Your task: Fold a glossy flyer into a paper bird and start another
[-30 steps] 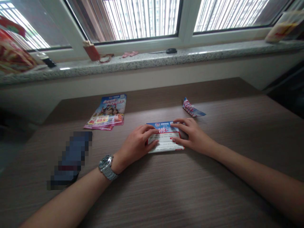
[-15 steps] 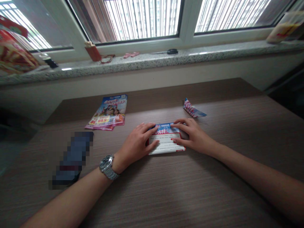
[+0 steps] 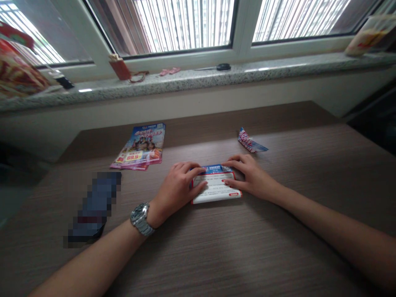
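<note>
A printed paper flyer (image 3: pixel 213 187) lies in front of me, bent over so that its white text side shows below a narrow blue printed band. My left hand (image 3: pixel 179 183) grips its left side, fingers on the blue band and thumb on the white part. On the right side my right hand (image 3: pixel 252 177) holds it the same way, fingertips at the upper corner and thumb over the text. The white part's lower edge stands slightly off the table. Beyond my right hand sits a small folded paper boat (image 3: pixel 247 140) with the same blue and red print.
A stack of flyers (image 3: pixel 144 144) lies at the table's back left, with a pixelated dark object (image 3: pixel 95 206) nearer me. Along the granite sill (image 3: pixel 185 80) are scissors (image 3: pixel 222 67), a red box (image 3: pixel 120 68) and pink scraps (image 3: pixel 169 71). The wooden table (image 3: pixel 216 255) ends before the wall.
The white part of the flyer has slid up over the blue printed part, so the blue band is narrower and the large lettering is covered. Both hands stay at its sides.
</note>
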Demonstrator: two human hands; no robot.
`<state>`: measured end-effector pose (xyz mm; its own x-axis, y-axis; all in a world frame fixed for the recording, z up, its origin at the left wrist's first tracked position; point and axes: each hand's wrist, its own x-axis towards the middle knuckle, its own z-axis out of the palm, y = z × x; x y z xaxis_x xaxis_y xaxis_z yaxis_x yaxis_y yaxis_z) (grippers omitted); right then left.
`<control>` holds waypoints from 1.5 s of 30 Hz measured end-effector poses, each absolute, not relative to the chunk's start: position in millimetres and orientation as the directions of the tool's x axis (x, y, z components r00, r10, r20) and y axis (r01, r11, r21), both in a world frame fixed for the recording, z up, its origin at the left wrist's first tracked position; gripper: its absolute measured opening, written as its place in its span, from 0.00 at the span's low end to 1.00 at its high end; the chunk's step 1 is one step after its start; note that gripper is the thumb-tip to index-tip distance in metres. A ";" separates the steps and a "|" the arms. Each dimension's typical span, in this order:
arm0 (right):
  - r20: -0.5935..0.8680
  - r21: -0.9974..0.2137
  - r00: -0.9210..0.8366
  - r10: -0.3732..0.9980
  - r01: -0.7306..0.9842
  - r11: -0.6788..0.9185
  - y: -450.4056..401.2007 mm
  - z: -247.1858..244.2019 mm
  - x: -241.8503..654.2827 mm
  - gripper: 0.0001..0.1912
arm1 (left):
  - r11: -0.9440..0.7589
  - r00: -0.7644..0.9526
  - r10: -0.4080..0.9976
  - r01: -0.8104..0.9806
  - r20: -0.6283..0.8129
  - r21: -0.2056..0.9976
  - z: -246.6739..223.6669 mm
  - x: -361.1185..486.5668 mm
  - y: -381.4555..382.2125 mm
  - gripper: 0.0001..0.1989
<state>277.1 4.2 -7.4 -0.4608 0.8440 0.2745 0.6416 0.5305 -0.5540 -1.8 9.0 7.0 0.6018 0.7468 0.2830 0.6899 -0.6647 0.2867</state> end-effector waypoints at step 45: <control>0.225 -0.523 -0.390 0.893 0.725 0.448 21.0 -0.1 268.4 0.08 | -0.536 0.474 0.841 0.795 0.259 0.285 5.3 -0.5 12.8 0.17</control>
<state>268.4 21.0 -0.1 -0.3900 0.8930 0.2246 0.7251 0.4482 -0.5229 -0.5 12.8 5.3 0.4743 0.8415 0.2587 0.7949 -0.5356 0.2850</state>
